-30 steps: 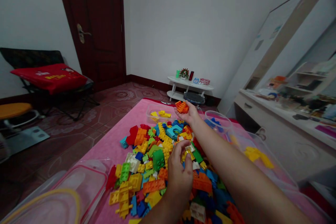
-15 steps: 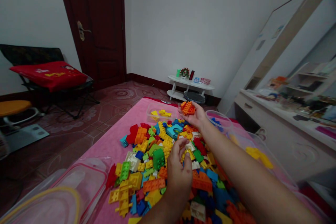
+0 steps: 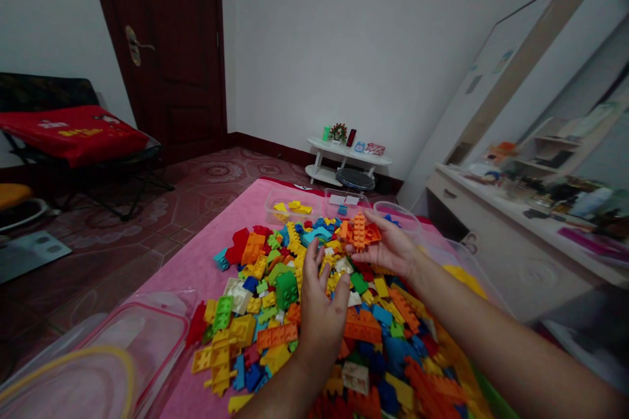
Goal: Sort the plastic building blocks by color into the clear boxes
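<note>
Several orange toy building bricks [image 3: 360, 232] rest in my right hand [image 3: 397, 250], its fingers curled round them above the far side of the pile. My left hand [image 3: 320, 304] is over the middle of the heap of mixed building bricks, fingers and thumb apart, and I see nothing in it. A green block [image 3: 286, 289] lies just left of that hand. Right of its wrist lies an orange brick [image 3: 363, 326]. A yellow studded strip [image 3: 296, 245] stands out farther back in the heap. Some bricks are hidden under my arms.
Along the far edge of the pink cloth [image 3: 196, 252] stand a clear box with yellow bricks [image 3: 293, 207] and a clear box with white and blue pieces [image 3: 344, 200]. Clear containers [image 3: 472, 275] line the right side. Clear lidded containers [image 3: 142, 334] lie at the left.
My right hand has come back from the far edge toward the pile, still holding orange bricks. My left hand stays over the heap with fingers apart. The view has shifted slightly.
</note>
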### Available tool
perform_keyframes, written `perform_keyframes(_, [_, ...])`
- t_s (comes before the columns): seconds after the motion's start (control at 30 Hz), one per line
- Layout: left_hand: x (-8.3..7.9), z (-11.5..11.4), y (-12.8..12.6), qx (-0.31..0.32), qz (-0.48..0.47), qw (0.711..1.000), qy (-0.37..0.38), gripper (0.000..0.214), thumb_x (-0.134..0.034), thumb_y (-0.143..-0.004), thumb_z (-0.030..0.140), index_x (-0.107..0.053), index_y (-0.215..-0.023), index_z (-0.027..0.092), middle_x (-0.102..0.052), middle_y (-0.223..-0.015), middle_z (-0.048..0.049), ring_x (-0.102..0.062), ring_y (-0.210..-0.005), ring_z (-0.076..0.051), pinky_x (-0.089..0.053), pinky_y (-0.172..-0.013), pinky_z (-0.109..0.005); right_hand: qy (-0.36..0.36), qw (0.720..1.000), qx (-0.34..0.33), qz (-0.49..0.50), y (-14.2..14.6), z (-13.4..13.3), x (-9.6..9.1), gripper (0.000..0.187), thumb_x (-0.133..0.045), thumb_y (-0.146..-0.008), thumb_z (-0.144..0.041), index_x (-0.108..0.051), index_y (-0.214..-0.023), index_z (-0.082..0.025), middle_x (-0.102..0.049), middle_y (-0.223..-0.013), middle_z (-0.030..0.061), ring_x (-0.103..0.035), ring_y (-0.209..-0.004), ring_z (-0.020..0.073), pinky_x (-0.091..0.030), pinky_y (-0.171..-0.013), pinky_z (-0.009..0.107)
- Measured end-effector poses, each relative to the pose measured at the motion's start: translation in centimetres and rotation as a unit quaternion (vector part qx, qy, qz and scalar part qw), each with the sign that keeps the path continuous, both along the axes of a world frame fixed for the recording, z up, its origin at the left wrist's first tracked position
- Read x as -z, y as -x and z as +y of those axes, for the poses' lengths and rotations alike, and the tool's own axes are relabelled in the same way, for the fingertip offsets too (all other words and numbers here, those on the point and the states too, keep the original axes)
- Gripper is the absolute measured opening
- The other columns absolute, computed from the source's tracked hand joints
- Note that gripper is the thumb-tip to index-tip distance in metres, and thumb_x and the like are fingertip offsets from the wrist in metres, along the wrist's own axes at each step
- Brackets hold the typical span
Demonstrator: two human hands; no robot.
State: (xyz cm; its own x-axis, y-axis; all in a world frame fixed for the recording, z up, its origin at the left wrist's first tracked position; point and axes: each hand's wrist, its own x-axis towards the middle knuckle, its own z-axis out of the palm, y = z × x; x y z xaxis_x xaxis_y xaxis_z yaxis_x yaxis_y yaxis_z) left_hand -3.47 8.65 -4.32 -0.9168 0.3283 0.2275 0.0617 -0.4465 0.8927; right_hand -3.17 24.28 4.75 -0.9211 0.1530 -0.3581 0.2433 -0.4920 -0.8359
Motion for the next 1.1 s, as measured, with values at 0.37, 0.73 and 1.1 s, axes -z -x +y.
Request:
perform_keyframes(0.37, [-0.3,-0.6,-0.2,-0.028,0.094,0.991,0.087,0.083,-0.074,-0.067,0.022,-0.034,-0.14,0.024,-0.045,-0.138,-0.012,-0.044,-0.128,-0.029,-0.04,-0.104,-0.043,0.091,0.995,-0.03,0.022,-3.1,-3.8,1.8,0.043,-0.033,-0.095,-0.044,-0.05,-0.115,-0.01,-0.069,-0.101,0.0156,-0.069,-0.085,0.0221,-0.054,-0.079,0.042])
perform_keyframes(0.73, [-0.1,-0.5,0.1,-0.044,0.168,0.978,0.118,0.072,-0.069,-0.073,0.022,-0.037,-0.137,0.025,-0.04,-0.142,-0.0093,-0.036,-0.133,-0.026,-0.029,-0.111,-0.043,0.093,0.991,-0.045,0.089,-4.9,-7.4,0.8,0.054,-0.034,-0.09,-0.059,-0.047,-0.123,-0.018,-0.064,-0.11,0.0118,-0.061,-0.105,0.0218,-0.046,-0.093,0.041])
perform_keyframes(1.1, [0.2,-0.5,0.0,-0.014,0.086,0.994,0.069,0.06,-0.063,-0.075,0.019,-0.044,-0.132,0.023,-0.051,-0.133,-0.0099,-0.052,-0.12,-0.025,-0.041,-0.103,-0.041,-0.045,0.997,-0.037,0.049,-7.1,-7.1,1.0,0.061,-0.032,-0.09,-0.061,-0.045,-0.134,-0.02,-0.062,-0.118,0.011,-0.061,-0.103,0.0171,-0.046,-0.091,0.033])
